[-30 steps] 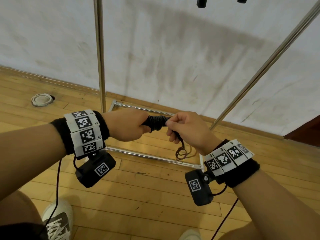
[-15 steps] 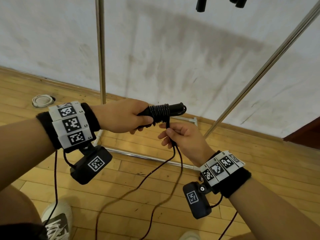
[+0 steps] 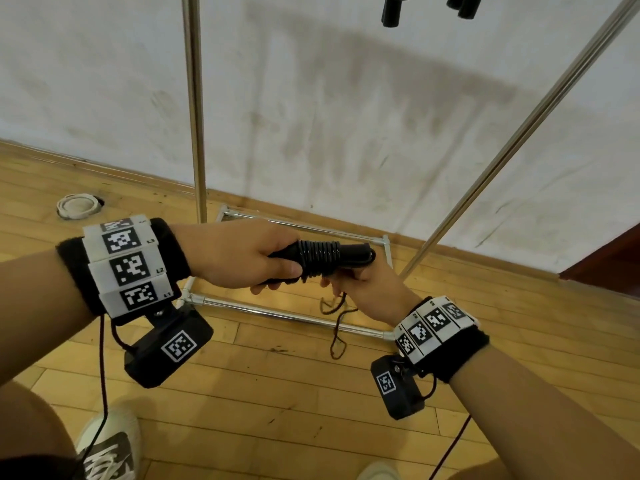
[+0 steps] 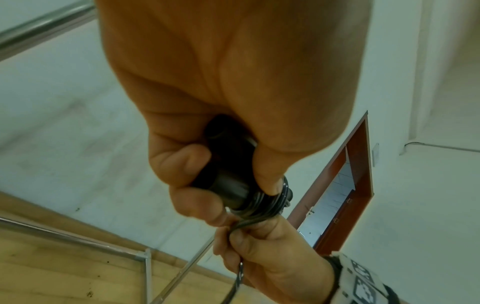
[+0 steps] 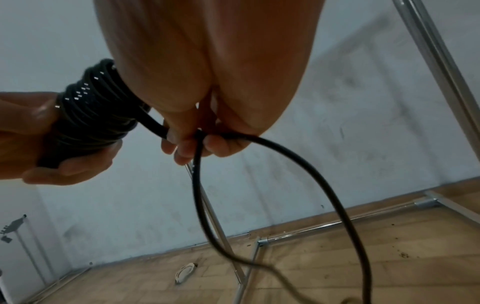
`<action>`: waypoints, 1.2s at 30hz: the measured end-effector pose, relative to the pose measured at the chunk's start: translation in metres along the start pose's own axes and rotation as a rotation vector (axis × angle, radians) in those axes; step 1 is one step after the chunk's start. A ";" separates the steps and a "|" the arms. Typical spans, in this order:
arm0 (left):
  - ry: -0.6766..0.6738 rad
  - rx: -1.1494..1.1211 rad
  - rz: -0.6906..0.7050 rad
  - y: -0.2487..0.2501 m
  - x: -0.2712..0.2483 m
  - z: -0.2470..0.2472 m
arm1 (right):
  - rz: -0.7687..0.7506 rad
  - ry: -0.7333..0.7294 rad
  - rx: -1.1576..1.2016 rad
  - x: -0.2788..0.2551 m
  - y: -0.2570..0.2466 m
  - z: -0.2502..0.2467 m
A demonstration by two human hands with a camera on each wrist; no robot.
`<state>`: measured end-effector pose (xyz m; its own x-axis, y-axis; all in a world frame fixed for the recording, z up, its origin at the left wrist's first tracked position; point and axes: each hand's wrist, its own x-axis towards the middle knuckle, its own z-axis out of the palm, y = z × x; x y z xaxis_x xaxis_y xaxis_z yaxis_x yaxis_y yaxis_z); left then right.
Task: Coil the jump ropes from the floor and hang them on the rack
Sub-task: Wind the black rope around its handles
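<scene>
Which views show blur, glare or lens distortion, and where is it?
Head view: the rack poles splay outward from wide-angle distortion; sharp overall. Left wrist view: the left hand is close and soft. Right wrist view: the hanging rope smears lower down; small glints dot the coils.

Glossy rope (image 5: 311, 174), shiny metal rack (image 3: 194, 98)

rope (image 3: 320, 259): black, glossy
handles (image 3: 353, 254): black
wristbands (image 3: 173, 251): black, under white tags printed with black-and-white square codes
rack (image 3: 194, 109): shiny silver metal
floor (image 3: 277, 393): light yellow-brown wood strips
wall (image 3: 346, 116): white, grey smudges
shoe (image 3: 107, 448): white and grey
</scene>
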<state>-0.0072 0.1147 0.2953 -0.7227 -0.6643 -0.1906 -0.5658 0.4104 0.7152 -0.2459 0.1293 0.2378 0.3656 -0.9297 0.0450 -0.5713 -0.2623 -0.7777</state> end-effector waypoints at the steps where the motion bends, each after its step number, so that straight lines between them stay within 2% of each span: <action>1: -0.014 -0.002 0.003 0.001 0.000 0.001 | 0.033 -0.023 0.016 0.000 0.002 0.000; 6: -0.071 -0.003 0.007 0.005 -0.003 0.003 | 0.111 -0.130 0.002 0.000 0.016 -0.005; 9: -0.101 0.084 -0.010 0.005 -0.002 0.010 | 0.028 -0.195 -0.235 0.006 0.019 -0.012; 11: -0.111 0.135 -0.029 0.003 -0.001 0.012 | 0.021 -0.185 -0.312 0.010 0.019 -0.015; 17: -0.155 0.353 -0.089 -0.002 0.004 0.019 | 0.153 -0.052 -0.061 0.017 0.007 -0.028; 21: -0.110 0.441 -0.130 -0.004 0.011 0.023 | 0.200 -0.029 0.101 0.019 -0.005 -0.033; 25: -0.035 0.450 -0.160 -0.008 0.016 0.020 | 0.189 0.009 0.122 0.018 -0.019 -0.033; 30: 0.102 0.329 -0.186 -0.013 0.019 0.006 | 0.227 0.032 0.326 0.014 -0.028 -0.030; 36: 0.262 0.210 -0.119 -0.016 0.018 -0.003 | 0.122 0.117 0.393 0.005 -0.026 -0.020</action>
<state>-0.0104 0.0942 0.2824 -0.5357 -0.8418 -0.0659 -0.7288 0.4215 0.5396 -0.2439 0.1257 0.2712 0.2141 -0.9768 -0.0086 -0.2738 -0.0515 -0.9604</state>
